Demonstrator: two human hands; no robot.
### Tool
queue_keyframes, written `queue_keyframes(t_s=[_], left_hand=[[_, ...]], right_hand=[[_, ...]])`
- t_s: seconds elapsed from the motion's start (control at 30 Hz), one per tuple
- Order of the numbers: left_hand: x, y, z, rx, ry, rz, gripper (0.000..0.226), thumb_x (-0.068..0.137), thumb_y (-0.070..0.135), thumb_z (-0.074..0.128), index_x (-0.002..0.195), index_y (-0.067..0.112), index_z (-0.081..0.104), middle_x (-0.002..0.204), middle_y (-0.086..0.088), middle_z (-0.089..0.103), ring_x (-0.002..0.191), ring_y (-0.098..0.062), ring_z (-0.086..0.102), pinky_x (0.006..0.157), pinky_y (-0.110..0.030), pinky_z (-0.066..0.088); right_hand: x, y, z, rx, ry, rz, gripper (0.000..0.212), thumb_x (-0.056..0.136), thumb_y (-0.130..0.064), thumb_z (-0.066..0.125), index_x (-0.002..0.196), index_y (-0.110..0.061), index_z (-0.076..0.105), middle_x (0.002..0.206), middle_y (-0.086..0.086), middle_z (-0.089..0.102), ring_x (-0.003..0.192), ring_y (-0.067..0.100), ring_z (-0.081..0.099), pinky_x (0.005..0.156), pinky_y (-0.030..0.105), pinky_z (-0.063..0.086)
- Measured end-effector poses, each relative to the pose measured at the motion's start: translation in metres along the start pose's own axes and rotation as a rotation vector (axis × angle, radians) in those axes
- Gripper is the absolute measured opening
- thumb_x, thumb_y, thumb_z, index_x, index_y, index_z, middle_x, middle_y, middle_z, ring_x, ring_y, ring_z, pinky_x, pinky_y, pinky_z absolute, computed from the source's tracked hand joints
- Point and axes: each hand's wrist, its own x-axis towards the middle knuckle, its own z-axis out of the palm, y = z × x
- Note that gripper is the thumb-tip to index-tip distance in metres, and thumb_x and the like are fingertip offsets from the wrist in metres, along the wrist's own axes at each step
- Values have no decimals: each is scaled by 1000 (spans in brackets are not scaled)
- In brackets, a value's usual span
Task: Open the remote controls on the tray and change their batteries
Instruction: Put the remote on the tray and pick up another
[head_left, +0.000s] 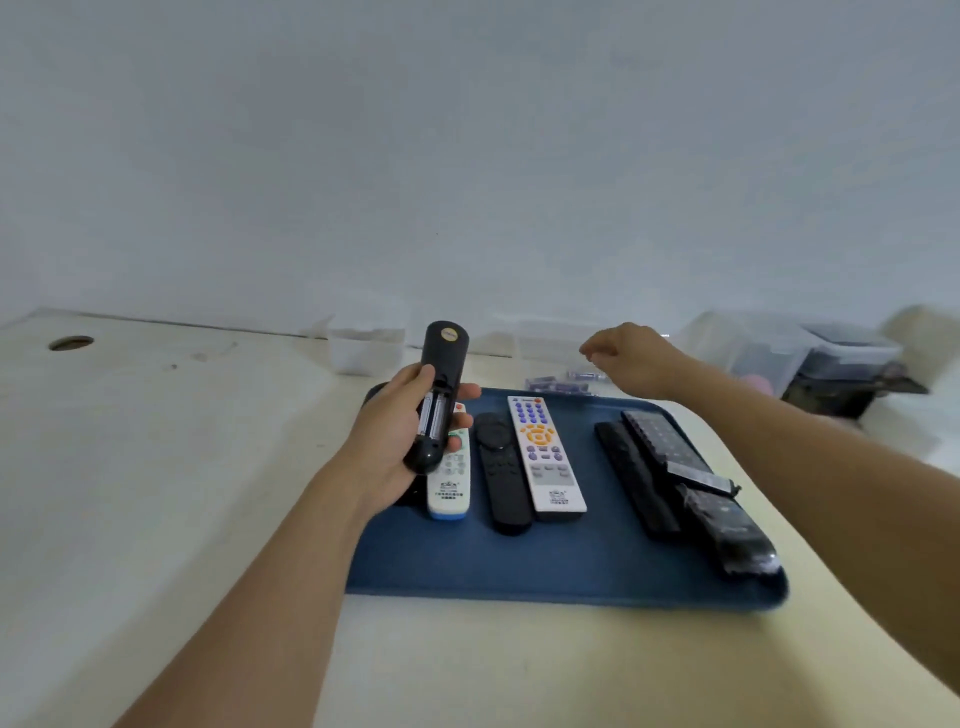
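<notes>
a: remote (439, 395), the black one, is clamped in my left hand (395, 436), back up, battery bay uncovered above the tray (467, 561).

b: which step is that?

a: swapping cells, i judge. my right hand (631, 358) hovers past the tray's far rim, over the purple batteries (558, 385), fingers loosely curled, holding nothing i can see.

b: next?

a: pinch one battery, bring it back. open air between; the white remote (545, 457) and the clear tub (366, 349) sit near that path.
</notes>
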Motion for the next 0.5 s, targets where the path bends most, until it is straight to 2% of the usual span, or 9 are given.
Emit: queue_keyframes(t_s=[0.1,0.2,0.3,0.37,0.43,0.47,0.5], left_hand=[[-1,-1,2,32,0,14,28,109,24,38,125,14,59,109,-18,74,64,-19,60,50,-28,46],[0,-2,4,63,0,24,29,109,24,38,126,13,59,110,-18,74,66,-20,60,52,-29,46],[0,-3,6,85,-8,38,30,109,23,38,126,11,59,110,-18,74,66,-21,60,53,-30,45],[0,-6,8,103,-14,45,29,109,23,38,125,12,59,110,-18,74,65,-20,60,53,-30,46],[1,-9,12,126,-24,51,28,109,23,39,125,13,59,110,-17,74,65,-20,60,51,-29,47],[0,-10,14,137,-26,52,27,109,23,39,125,12,59,110,-17,74,65,-21,60,51,-29,47],[1,-11,16,145,-30,52,27,109,23,40,124,12,59,110,-17,74,65,-21,60,51,-29,47]], right_hand=[[12,13,2,-22,4,23,37,104,-12,38,128,2,62,136,16,61,125,35,54,105,34,38],[28,14,3,-24,-29,51,39,104,-13,34,119,9,61,124,24,63,114,40,57,99,45,45],[46,12,6,-68,-87,63,37,102,-11,35,119,7,63,125,22,63,114,38,58,98,43,47],[54,7,5,-182,-145,93,32,99,-7,42,119,4,65,125,17,64,112,33,59,94,40,50],[59,1,5,-253,-198,149,20,92,0,56,109,-1,66,106,13,66,88,27,63,72,36,54],[63,-1,5,-285,-232,171,13,90,2,58,100,-4,64,93,11,63,74,23,60,67,33,53],[66,-4,6,-363,-283,184,9,93,2,55,93,-5,60,84,9,58,66,19,55,69,33,54]])
